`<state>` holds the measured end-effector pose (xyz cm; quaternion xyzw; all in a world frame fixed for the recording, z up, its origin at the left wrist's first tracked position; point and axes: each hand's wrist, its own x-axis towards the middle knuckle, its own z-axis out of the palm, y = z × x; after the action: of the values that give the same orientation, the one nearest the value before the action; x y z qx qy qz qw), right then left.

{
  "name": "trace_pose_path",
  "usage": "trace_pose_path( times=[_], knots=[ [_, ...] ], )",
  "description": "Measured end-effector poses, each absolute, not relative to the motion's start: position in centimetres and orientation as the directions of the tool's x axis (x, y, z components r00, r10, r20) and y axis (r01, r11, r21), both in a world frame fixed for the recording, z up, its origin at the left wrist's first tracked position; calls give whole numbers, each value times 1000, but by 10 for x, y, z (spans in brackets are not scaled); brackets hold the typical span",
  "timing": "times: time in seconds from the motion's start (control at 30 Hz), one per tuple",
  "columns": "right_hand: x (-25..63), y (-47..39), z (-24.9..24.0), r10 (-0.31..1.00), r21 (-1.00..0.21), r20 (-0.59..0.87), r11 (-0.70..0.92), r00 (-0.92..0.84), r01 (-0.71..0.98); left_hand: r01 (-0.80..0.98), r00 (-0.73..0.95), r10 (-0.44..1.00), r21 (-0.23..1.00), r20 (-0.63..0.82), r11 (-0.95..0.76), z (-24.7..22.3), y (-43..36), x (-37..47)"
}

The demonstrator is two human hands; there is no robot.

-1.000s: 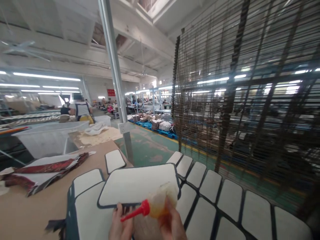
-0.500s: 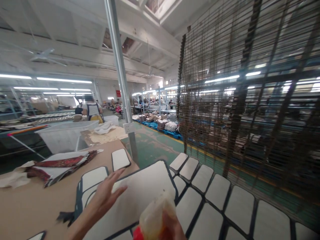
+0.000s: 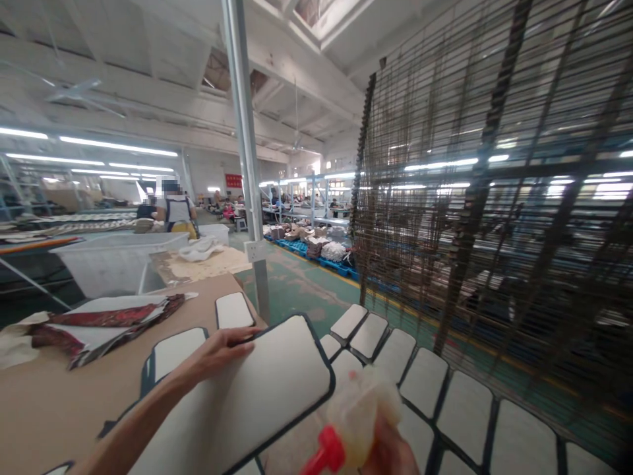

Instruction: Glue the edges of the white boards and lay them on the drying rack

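My left hand (image 3: 228, 348) is closed on the upper left edge of a large white panel (image 3: 284, 369) with rounded corners and a dark border, thumb on top and fingertips at the rim. The panel lies slanted in front of me, over other pieces. Low in the view, my right hand (image 3: 393, 448) is wrapped round a cloudy, translucent squeeze bottle (image 3: 364, 409) with yellowish contents. Its red nozzle (image 3: 327, 450) points down and left, near the panel's lower right edge. Smaller white dark-edged pieces (image 3: 179, 349) lie on the brown table to the left.
Rows of white dark-edged pieces (image 3: 465, 402) spread to the right, beside a tall wire rack (image 3: 475, 198). A metal post (image 3: 246, 145) rises behind the brown table (image 3: 30, 409). Patterned fabric (image 3: 109, 323) lies left. Beyond are a white bin (image 3: 99, 264) and a person (image 3: 178, 211).
My left hand has gone from hovering open over the panel to gripping its edge. The bottle has moved right, its red nozzle now in fuller view. The camera view has shifted slightly.
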<state>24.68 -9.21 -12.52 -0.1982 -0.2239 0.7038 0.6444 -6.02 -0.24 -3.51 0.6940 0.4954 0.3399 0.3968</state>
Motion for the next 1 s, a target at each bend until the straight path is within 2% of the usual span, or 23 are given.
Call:
trace_pose_path(
  times=[0.1, 0.17, 0.33, 0.47, 0.77, 1.0],
  knots=[
    [270, -77, -77, 989, -584, 48, 139, 137, -800, 403, 317, 948, 903, 12, -146, -34, -14, -67],
    [281, -64, -45, 955, -610, 159, 294, 251, -735, 384, 339, 940, 917, -30, -109, -29, -25, -66],
    [289, -45, -3, 880, -689, 415, 469, 230, -552, 294, 407, 911, 953, -61, -67, -15, -50, -58],
    [286, -42, 5, 864, -703, 462, 493, 198, -512, 309, 429, 899, 949, -87, -56, -10, -59, -57],
    [286, -38, 13, 877, -712, 458, 459, 143, -532, 322, 420, 903, 945, -94, -51, -5, -69, -60],
    [289, -52, 1, 897, -761, 434, 414, 82, -500, 372, 405, 898, 928, -173, 11, 5, -73, -62]
  ],
)
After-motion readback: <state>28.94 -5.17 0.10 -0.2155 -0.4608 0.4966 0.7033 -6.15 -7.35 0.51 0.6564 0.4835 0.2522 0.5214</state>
